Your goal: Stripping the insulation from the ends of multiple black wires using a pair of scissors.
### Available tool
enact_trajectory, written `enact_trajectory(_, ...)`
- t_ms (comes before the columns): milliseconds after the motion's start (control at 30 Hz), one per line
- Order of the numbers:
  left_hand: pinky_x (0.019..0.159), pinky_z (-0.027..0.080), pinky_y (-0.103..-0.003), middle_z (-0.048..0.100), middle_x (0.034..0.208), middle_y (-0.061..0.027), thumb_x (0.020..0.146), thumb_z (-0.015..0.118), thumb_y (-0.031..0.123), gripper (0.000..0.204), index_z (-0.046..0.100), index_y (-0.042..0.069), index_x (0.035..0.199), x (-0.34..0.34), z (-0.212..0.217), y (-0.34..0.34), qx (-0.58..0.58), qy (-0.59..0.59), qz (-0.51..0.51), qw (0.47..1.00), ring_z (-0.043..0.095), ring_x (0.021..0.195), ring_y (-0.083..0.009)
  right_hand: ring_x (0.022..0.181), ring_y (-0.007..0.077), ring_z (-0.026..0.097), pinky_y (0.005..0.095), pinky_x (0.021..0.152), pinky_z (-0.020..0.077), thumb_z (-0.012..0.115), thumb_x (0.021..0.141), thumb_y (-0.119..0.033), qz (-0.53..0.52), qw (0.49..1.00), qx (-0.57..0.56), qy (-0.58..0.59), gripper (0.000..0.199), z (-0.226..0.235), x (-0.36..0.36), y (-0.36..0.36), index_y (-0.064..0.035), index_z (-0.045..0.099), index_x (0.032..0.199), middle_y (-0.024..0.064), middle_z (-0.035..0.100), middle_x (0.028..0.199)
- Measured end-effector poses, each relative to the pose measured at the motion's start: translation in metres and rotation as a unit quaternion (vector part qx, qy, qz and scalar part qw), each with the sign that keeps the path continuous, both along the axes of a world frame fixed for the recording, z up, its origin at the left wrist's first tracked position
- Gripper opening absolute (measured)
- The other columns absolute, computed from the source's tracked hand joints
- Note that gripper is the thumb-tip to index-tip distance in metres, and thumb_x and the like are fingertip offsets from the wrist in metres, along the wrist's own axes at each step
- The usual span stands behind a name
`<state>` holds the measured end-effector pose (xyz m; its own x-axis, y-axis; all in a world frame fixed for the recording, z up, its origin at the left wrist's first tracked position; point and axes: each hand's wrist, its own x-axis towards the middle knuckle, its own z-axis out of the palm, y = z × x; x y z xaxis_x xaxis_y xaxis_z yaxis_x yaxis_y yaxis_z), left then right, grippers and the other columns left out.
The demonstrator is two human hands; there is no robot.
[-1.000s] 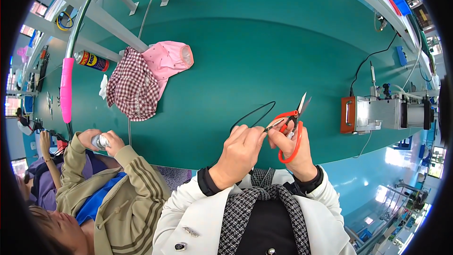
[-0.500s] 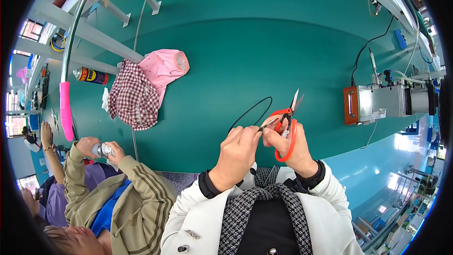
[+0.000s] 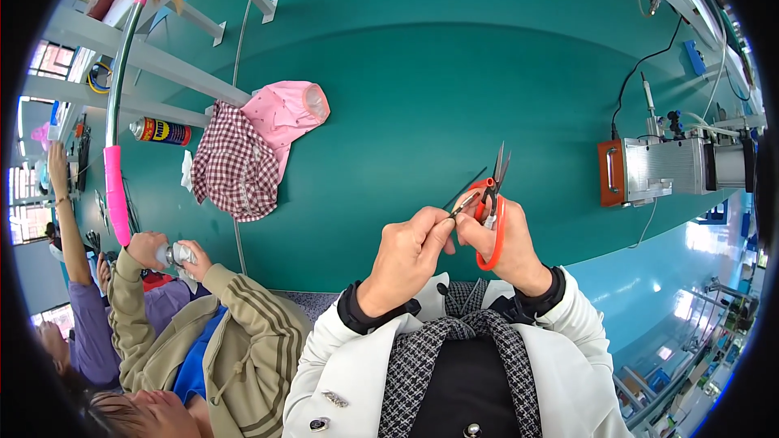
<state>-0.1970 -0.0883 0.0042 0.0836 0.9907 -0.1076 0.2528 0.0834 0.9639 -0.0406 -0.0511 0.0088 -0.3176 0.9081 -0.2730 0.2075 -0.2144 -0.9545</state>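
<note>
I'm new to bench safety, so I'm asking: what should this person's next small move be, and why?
Probably closing the red-handled scissors: in the right hand, they look slightly open, tips pointing away from the person, while the left hand pinches the black cable close beside them.

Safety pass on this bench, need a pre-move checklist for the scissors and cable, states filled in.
1. Red-handled scissors gripped in right hand: ok.
2. Scissor blades pointing away from both hands: ok, tips face out over the green tabletop.
3. Thin black cable pinched in left hand: ok.
4. Cable's exact path at the grip: cannot tell, hidden there.
5. Co-worker's hands clear of blades: ok, well to the left.
6. Checked-and-pink cloth clear of blades: ok.
</note>
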Motion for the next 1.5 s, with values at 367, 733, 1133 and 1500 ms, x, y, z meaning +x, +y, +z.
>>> enact_trajectory(367,0.054,0.038,-0.022,0.059,0.063,-0.0008,0.098,0.048,0.016,0.019,0.059,0.001,0.091,-0.014,-0.014,0.003,-0.107,-0.103,-0.056,0.987,0.05,0.056,-0.0048,0.055,0.0068,0.047,0.0241,0.051,0.0368,0.057,0.082,-0.011,0.025,0.995,-0.085,0.043,0.01,0.008,0.0,0.011,-0.0008,0.057,0.082,-0.0012,0.053,0.06)
enact_trajectory(733,0.048,0.033,-0.022,0.052,0.06,0.0021,0.097,0.05,0.013,0.016,0.059,0.001,0.092,-0.013,-0.008,0.004,-0.063,-0.091,0.022,0.994,0.044,0.054,-0.0034,0.067,0.0124,0.054,0.0278,0.061,0.0447,0.045,0.096,-0.04,0.178,0.979,-0.098,0.018,0.043,-0.016,0.029,-0.013,0.0016,0.054,0.097,0.0046,0.057,0.072)
enact_trajectory(1133,0.045,0.035,-0.026,0.053,0.059,-0.005,0.09,0.057,0.006,0.008,0.059,-0.002,0.088,-0.008,-0.004,0.006,0.039,0.029,0.027,0.998,0.046,0.049,-0.0081,0.066,0.0155,0.055,0.0293,0.061,0.0449,0.035,0.096,-0.057,0.273,0.953,-0.129,0.003,0.063,-0.015,0.019,-0.007,0.0029,0.054,0.097,0.0066,0.057,0.07)
enact_trajectory(1500,0.049,0.042,-0.032,0.057,0.067,-0.0123,0.086,0.059,0.002,0.004,0.057,-0.002,0.087,-0.008,-0.011,0.008,0.12,0.091,0.011,0.988,0.055,0.054,-0.0222,0.053,0.0177,0.055,0.0313,0.051,0.0436,0.035,0.096,-0.059,0.252,0.963,-0.076,-0.055,0.064,-0.004,0.014,-0.005,-0.0004,0.054,0.078,0.0059,0.054,0.058)
